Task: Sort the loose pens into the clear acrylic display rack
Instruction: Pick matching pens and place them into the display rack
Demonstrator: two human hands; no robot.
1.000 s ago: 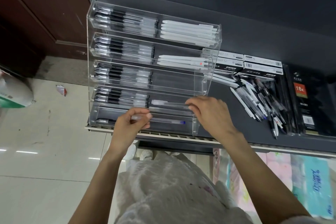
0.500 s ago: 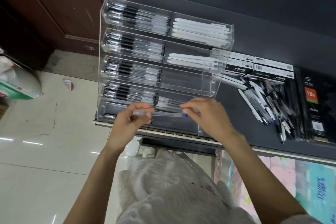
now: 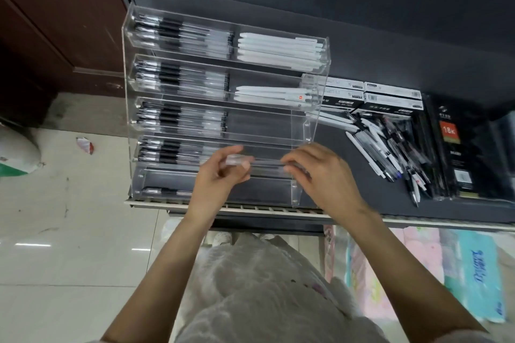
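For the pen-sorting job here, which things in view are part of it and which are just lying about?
Part of the job:
clear acrylic rack
clear pen, pinched at its ends by left hand and right hand
loose pen pile

Lying about:
pen boxes
black notebook pack
white sack on the floor

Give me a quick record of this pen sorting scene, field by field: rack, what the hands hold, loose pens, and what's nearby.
rack: clear acrylic rack, five tiers, on the dark shelf
left column: clear pens with black grips, only one or so in the bottom tier
right column: white pens in top two tiers
left hand: pinches one end of a clear pen
right hand: holds the other end
loose pens: pile right of rack
nearby: pen boxes, black packs
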